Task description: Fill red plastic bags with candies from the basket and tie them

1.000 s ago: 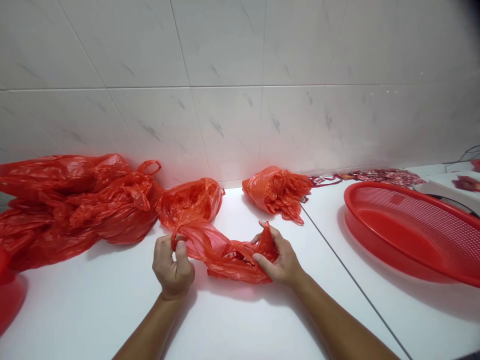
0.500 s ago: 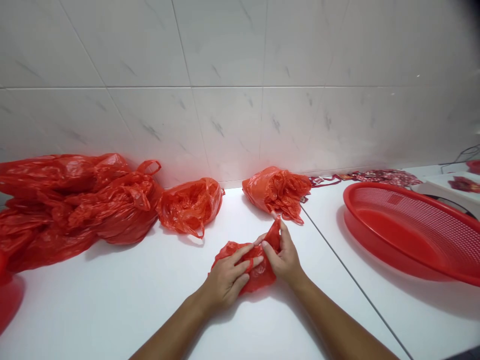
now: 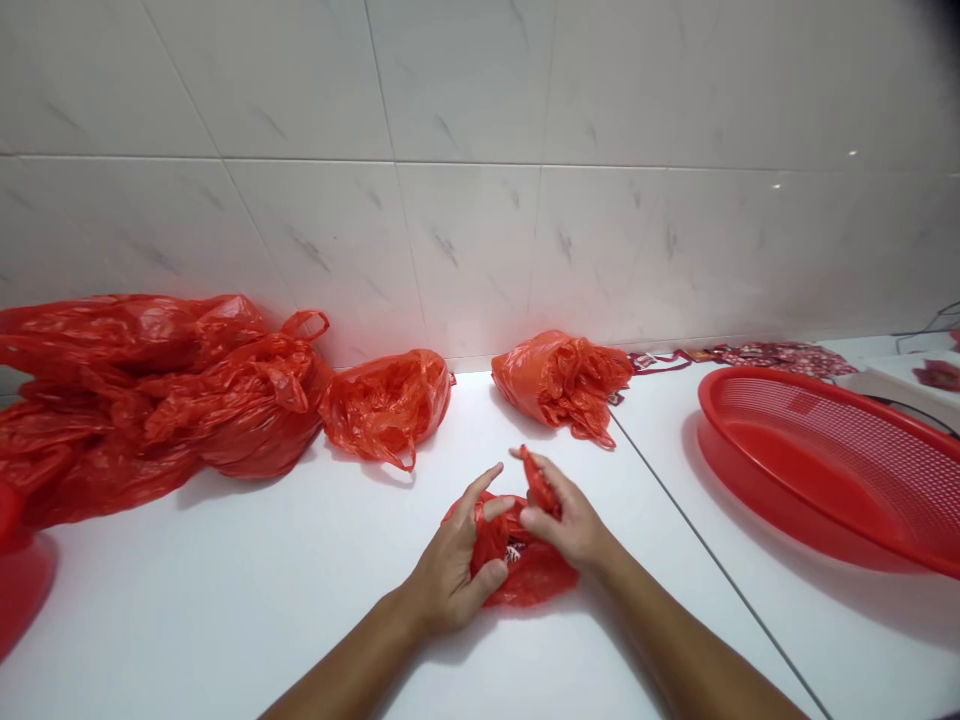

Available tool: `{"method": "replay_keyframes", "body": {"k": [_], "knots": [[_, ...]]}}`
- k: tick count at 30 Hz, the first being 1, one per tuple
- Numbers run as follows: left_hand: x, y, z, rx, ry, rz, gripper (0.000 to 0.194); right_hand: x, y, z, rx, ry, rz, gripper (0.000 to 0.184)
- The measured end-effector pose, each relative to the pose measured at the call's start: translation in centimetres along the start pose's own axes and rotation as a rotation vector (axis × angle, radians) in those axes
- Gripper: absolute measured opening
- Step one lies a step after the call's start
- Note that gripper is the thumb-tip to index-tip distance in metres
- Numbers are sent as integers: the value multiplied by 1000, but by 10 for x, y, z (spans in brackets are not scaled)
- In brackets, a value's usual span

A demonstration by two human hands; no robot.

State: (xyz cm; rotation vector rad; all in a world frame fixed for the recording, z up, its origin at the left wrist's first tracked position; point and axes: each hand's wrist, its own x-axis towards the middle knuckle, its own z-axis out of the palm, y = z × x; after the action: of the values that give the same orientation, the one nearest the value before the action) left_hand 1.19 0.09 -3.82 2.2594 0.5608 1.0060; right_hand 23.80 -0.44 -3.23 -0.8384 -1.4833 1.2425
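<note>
**A firm pinch and a bunched fistful**

We have a crumpled red plastic bag (image 3: pixel 529 578) on the glossy white counter (image 3: pixel 247 620), right in front of us. Our left hand (image 3: pixel 448 578) is clenched palm down over the bag's gathered middle, with its fingers curling into the thin film. Our right hand (image 3: pixel 570 525) grasps a narrow twisted corner of the same bag between thumb and fingers, and that corner stands up just beyond the knuckles. Neither hand has released the bag. The two hands are just beside each other, and the rest of the bag rests on the counter beneath them.

Farther along the counter, a rounded red plastic bag (image 3: pixel 386 405) and a bundled orange-red plastic bag (image 3: pixel 559 385) sit well apart near the white marble-patterned tile wall (image 3: pixel 465 180). To our left lies a large heap of glossy red plastic bags (image 3: pixel 150 400), with a looped handle rising from it. A smooth red object (image 3: pixel 19 590) sits at the lower left edge, too cut off to identify. To our right, a wide oval red plastic basket (image 3: pixel 750 505) with a perforated side sits past a thin dark counter seam (image 3: pixel 712 560), and dark red patterned strips (image 3: pixel 780 358) lie behind it along the wall.
</note>
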Motion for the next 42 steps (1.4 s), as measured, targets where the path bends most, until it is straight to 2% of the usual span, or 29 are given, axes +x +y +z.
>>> {"method": "replay_keyframes", "body": {"k": [2,4,7,9,13,17,23,26,29,31,33,36,38,39,42], "knots": [[1,-1,1,4,-40,48,68,-2,1,5,-167,-137,-3,76],[1,-2,2,15,-71,66,72,-3,0,11,-208,-210,13,70],[2,0,2,29,-90,68,81,-3,-3,16,-175,-230,28,48],[4,4,1,41,-114,80,83,-2,-5,16,-118,-287,25,39],[9,16,-4,61,-212,57,85,-2,-7,15,-89,-420,20,37],[12,23,-6,80,-265,13,90,-6,-5,18,-288,-426,13,30],[9,22,-2,167,-307,25,91,-4,6,24,-354,-461,-100,12],[7,20,-2,185,-313,30,94,-3,6,27,-375,-438,-99,22],[7,16,-4,162,-283,64,93,-4,1,28,-280,-397,-74,22],[5,14,-5,133,-223,82,89,-4,-2,27,-194,-358,-32,23],[3,12,-7,93,-128,102,80,-2,-3,24,-114,-320,-7,29],[-2,7,-8,67,71,115,57,0,1,18,-74,-275,-2,46],[-3,5,-6,61,181,28,44,0,4,16,-108,-274,14,56],[-4,5,-5,40,200,-51,42,-1,5,16,-135,-287,18,59],[-1,7,0,-79,129,-251,48,-5,7,19,-214,-337,21,62]]}}
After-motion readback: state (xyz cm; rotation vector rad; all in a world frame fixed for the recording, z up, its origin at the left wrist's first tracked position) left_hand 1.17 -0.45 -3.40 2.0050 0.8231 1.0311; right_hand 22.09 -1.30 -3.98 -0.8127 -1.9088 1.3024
